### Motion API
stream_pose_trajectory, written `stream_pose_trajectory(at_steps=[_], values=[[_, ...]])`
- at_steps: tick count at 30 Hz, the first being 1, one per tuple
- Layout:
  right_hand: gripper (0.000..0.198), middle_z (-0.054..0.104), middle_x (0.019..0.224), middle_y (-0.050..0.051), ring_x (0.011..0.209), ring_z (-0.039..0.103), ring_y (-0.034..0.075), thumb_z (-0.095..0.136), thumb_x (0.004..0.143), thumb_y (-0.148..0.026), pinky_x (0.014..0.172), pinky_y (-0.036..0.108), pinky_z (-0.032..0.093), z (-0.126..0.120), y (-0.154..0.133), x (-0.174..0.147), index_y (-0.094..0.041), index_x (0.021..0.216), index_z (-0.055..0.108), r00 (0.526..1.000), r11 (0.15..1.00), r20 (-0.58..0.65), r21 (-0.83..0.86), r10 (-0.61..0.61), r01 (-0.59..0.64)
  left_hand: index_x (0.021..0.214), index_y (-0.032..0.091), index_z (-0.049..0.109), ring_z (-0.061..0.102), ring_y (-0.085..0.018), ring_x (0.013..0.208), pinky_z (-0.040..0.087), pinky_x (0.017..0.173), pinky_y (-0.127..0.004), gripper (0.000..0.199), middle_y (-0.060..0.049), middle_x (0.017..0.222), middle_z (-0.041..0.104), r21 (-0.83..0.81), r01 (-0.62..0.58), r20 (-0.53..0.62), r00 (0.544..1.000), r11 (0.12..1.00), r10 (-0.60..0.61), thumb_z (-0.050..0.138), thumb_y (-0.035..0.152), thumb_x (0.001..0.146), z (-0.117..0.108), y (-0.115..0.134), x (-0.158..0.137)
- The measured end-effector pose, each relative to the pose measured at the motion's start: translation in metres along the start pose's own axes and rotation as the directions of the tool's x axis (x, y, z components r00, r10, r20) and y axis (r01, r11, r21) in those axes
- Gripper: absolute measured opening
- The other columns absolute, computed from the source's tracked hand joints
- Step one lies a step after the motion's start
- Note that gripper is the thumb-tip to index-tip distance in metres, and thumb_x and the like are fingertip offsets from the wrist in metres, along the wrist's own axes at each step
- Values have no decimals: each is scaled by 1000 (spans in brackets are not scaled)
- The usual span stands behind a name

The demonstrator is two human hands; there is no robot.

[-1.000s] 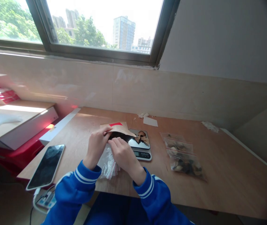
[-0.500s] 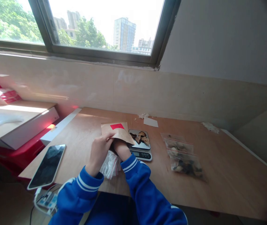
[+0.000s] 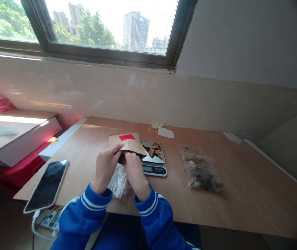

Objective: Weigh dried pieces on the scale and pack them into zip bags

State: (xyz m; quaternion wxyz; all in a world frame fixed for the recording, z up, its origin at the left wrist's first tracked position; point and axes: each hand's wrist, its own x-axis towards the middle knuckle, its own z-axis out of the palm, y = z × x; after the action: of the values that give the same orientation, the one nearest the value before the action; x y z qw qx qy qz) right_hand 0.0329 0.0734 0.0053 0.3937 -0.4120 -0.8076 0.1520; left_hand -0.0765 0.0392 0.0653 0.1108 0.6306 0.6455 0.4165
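Note:
A brown kraft paper bag [image 3: 133,144] with a red label tilts over the table, its mouth facing me. My left hand [image 3: 104,167] is closed on the bag's left edge. My right hand [image 3: 136,171] has its fingers inside the mouth, so the fingertips and anything in them are hidden. Just right of the bag, a small digital scale [image 3: 154,170] carries brown dried pieces [image 3: 155,150] that look like sliced mushroom. Beneath my hands lies a bundle of clear zip bags [image 3: 118,184].
Filled zip bags [image 3: 206,181] with dark and pale dried pieces lie overlapped on the right. A phone [image 3: 46,186] with a white cable overhangs the table's left edge. Near the wall are a white card [image 3: 166,133] and crumpled paper [image 3: 158,125].
My right hand has drawn back partway out of the paper bag, so its back shows at the mouth. My left hand keeps its hold. The view has shifted slightly.

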Motion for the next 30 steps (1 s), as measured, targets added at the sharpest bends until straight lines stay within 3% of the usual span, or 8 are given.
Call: stream_pose_trajectory(at_steps=[4, 9, 14, 18, 22, 26, 30], values=[[38, 66, 115, 11, 109, 62, 27, 46, 89, -7, 94, 43, 50, -16, -16, -8, -24, 117, 64, 991, 994, -78, -2, 107, -107, 102, 27, 73, 70, -19, 83, 49, 70, -26, 26, -1, 95, 76, 13, -1, 11, 1000, 1000, 1, 53, 24, 86, 2, 2, 0], [38, 60, 122, 9, 120, 52, 27, 46, 88, -7, 102, 48, 46, -22, -17, -18, -26, 113, 67, 978, 996, -187, 27, 92, -88, 104, 29, 73, 70, -20, 83, 49, 70, -27, 26, -1, 96, 76, 51, 1, -10, 1000, 999, -1, 54, 27, 86, 6, 4, -1], [36, 63, 114, 5, 109, 57, 23, 47, 91, -11, 98, 44, 50, -22, -8, -30, -31, 113, 68, 953, 999, -301, 36, 12, -1, 104, 29, 73, 70, -19, 82, 48, 68, -26, 26, -1, 93, 76, 74, 18, -19, 1000, 997, -17, 54, 28, 86, 7, 6, 2], [33, 66, 110, 3, 104, 61, 21, 47, 94, -15, 95, 41, 51, -45, -11, -44, -34, 104, 71, 892, 994, -452, 106, 17, 35, 104, 30, 73, 70, -22, 79, 46, 65, -27, 26, -3, 86, 76, 160, 57, -46, 998, 985, -50, 55, 31, 87, 6, 9, 10], [19, 69, 108, 5, 104, 63, 23, 56, 90, -24, 93, 42, 51, -71, 9, -61, -29, 97, 73, 807, 938, -530, 335, 261, -84, 101, 30, 74, 69, -25, 86, 46, 67, -30, 25, -4, 91, 75, 238, 57, -114, 993, 969, -30, 55, 38, 86, -1, 10, 30], [23, 74, 96, 9, 92, 68, 25, 65, 81, -38, 84, 42, 55, -69, 56, -65, -19, 93, 72, 710, 751, -389, 590, 587, -297, 101, 28, 72, 67, -27, 88, 47, 69, -34, 27, -6, 95, 73, 277, 52, -196, 980, 960, 4, 53, 42, 87, -5, 12, 56], [31, 74, 98, 11, 93, 69, 27, 67, 76, -43, 84, 41, 55, -57, 88, -55, -17, 93, 73, 736, 694, -255, 612, 627, -379, 108, 20, 65, 63, -26, 99, 48, 83, -37, 29, -10, 103, 68, 209, -23, -302, 949, 978, 86, 48, 34, 89, -4, 14, 72]])
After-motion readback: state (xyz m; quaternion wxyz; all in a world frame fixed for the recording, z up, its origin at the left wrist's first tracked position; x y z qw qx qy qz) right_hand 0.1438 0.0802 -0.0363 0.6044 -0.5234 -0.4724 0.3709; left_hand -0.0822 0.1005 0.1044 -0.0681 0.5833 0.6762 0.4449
